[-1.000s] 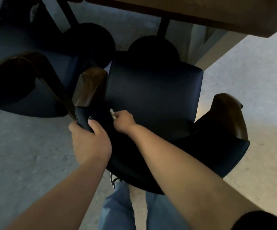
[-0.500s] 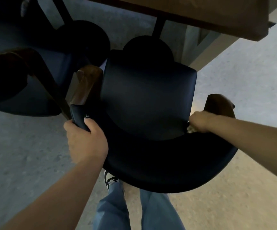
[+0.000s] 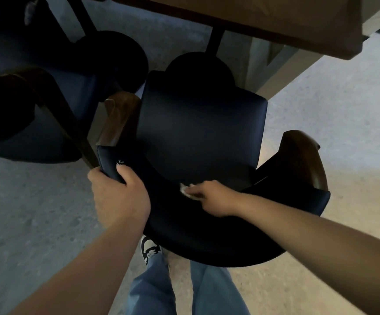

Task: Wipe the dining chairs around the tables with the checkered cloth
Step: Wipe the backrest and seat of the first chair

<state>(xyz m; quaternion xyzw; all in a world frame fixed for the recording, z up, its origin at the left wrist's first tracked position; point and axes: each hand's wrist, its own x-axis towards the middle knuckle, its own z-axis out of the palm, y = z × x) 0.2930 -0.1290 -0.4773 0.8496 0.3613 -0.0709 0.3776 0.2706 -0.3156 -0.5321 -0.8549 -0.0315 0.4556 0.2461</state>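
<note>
Both hands are apart on the near chair (image 3: 198, 137): our left hand (image 3: 122, 196) clamps the left end of its curved backrest (image 3: 207, 237); our right hand (image 3: 211, 197) presses the cloth (image 3: 185, 189), a pale scrap pinched under the fingers, where backrest meets seat. We judge this chair mid-wipe, its wooden arms (image 3: 307, 155) perhaps still due; farther left a second chair (image 3: 54, 123) waits under the table (image 3: 275, 21), its state untellable.

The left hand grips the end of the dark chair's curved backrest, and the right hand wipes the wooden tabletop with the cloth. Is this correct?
Not fully. In the head view the right hand presses the cloth on the dark chair, where seat meets backrest, not on the tabletop. The left hand does grip the backrest's end.
</note>
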